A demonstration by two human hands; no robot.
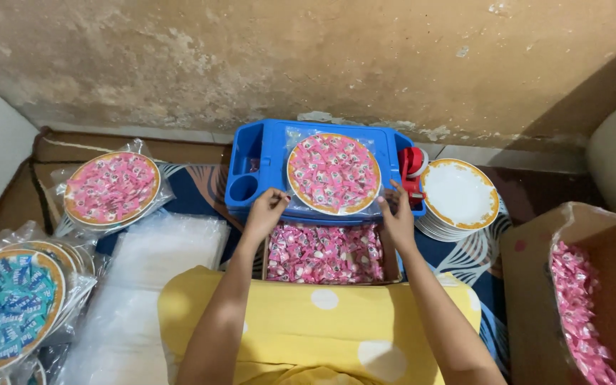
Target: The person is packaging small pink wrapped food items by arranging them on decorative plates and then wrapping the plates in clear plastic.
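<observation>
Plate's (333, 173) clear wrap (301, 205) barely discernible

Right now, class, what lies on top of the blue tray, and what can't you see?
On the blue tray sits a gold-rimmed plate covered with pink sweets, wrapped in clear plastic. Both hands, left and right, touch its near edge. The plate's face is hidden.

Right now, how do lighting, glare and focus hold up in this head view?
Head view: even, soft light; the pink-sweet-covered round plate on the blue plastic tray is sharp; mild glare on the clear plastic bags; left hand and right hand are slightly soft; the upper right corner falls into shadow; edges bend slightly.
</observation>
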